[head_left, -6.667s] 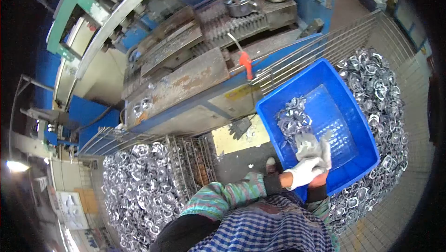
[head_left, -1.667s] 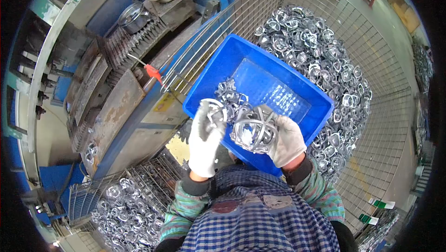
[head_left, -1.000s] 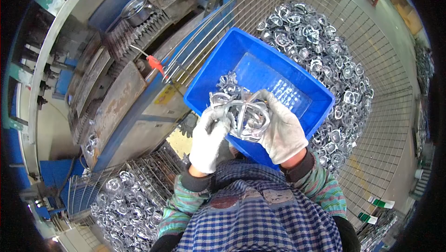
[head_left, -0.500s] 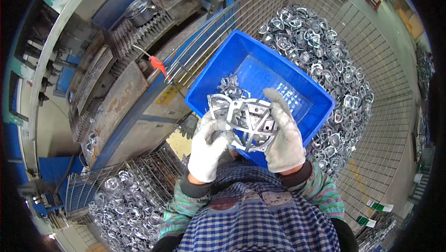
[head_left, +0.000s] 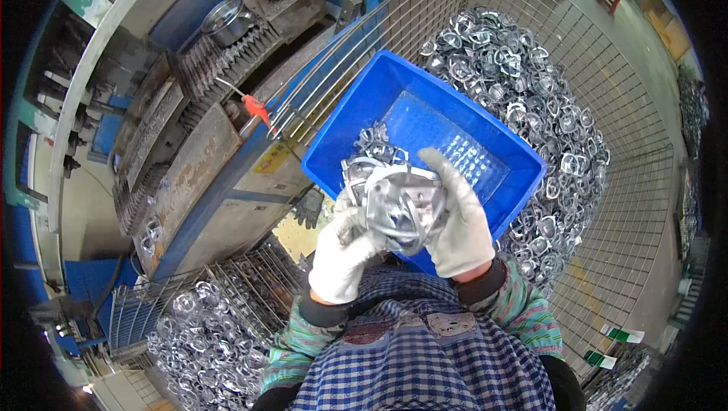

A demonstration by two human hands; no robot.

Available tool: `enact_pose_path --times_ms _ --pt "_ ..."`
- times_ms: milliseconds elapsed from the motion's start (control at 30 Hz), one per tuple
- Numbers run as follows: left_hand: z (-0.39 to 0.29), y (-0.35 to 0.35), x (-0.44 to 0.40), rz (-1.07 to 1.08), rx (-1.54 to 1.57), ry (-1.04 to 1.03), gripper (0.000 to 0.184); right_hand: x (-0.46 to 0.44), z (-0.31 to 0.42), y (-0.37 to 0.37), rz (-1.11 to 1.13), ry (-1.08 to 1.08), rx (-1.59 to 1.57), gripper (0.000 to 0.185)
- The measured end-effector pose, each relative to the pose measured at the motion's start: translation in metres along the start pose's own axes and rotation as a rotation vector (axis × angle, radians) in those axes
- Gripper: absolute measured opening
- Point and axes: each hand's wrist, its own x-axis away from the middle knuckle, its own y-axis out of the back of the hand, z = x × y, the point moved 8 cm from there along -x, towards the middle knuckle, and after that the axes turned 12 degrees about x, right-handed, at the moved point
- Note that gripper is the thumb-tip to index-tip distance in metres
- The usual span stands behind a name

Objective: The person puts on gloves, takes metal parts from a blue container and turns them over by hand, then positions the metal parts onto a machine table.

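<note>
A worn machine [head_left: 199, 162] is standing on the left, and a wire cage [head_left: 623, 119] is enclosing a heap of metal pieces [head_left: 535, 77] on the right. Between them a blue bin [head_left: 425, 115] is sitting in front of me. Over its near left part I'm holding a metal frame [head_left: 400, 202], blurred: the fingers of my left hand [head_left: 337, 259] are clamping its left edge, and those of my right hand [head_left: 462, 233] are gripping its right side. A red air gun [head_left: 257, 108] is hanging by the bin's far left.
</note>
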Motion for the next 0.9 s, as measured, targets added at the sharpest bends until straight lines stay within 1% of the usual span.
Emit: enact_pose_path --times_ms 33,67,133,167,200,267,300,333,400,467,533,567,667,800,900 --pt "-0.002 -0.003 -0.001 0.02 0.02 -0.116 0.027 0.0 0.009 -0.002 0.018 0.165 0.319 0.037" --pt "-0.001 0.001 -0.001 0.021 0.019 -0.116 0.027 0.002 0.018 -0.004 -0.017 0.335 0.63 0.036" --pt "0.007 0.006 0.003 0.098 0.202 -0.011 0.033 -0.011 -0.018 0.016 -0.105 -0.166 -0.135 0.034" --pt "0.009 0.01 0.004 0.108 0.358 -0.013 0.039 -0.012 -0.015 0.015 -0.061 -0.142 -0.072 0.033" --pt "0.007 0.009 0.002 0.11 0.357 -0.009 0.039 -0.013 -0.015 0.017 -0.064 -0.139 -0.074 0.033" --pt "-0.001 0.01 -0.002 0.073 0.581 -0.044 0.047 -0.017 -0.009 0.019 -0.007 -0.036 -0.101 0.033" --pt "-0.007 0.018 -0.003 0.036 0.564 -0.14 0.049 -0.016 -0.004 0.021 -0.037 -0.023 -0.119 0.033" --pt "-0.009 0.023 -0.007 0.068 0.556 -0.147 0.05 -0.015 0.0 0.021 -0.042 -0.017 -0.119 0.033" --pt "-0.016 0.037 -0.009 -0.055 0.662 -0.191 0.048 -0.013 0.009 0.021 -0.062 0.008 -0.122 0.034" --pt "-0.022 0.028 -0.017 -0.055 0.649 -0.172 0.045 -0.008 0.015 0.02 -0.093 0.0 -0.127 0.034" --pt "-0.022 0.025 -0.022 -0.1 0.644 -0.172 0.041 -0.006 0.018 0.015 -0.05 -0.027 -0.15 0.033" --pt "-0.015 0.036 -0.024 -0.089 0.653 -0.116 0.039 -0.006 0.02 0.013 -0.052 -0.027 -0.152 0.033" --pt "-0.009 0.034 -0.025 -0.087 0.568 -0.102 0.042 -0.005 0.021 0.008 -0.03 -0.031 -0.176 0.033" --pt "-0.002 0.028 -0.026 -0.086 0.583 -0.063 0.041 -0.004 0.022 0.003 -0.051 -0.042 -0.199 0.033" --pt "-0.001 0.026 -0.027 -0.083 0.571 -0.071 0.042 -0.006 0.024 -0.003 0.031 -0.012 -0.191 0.032"
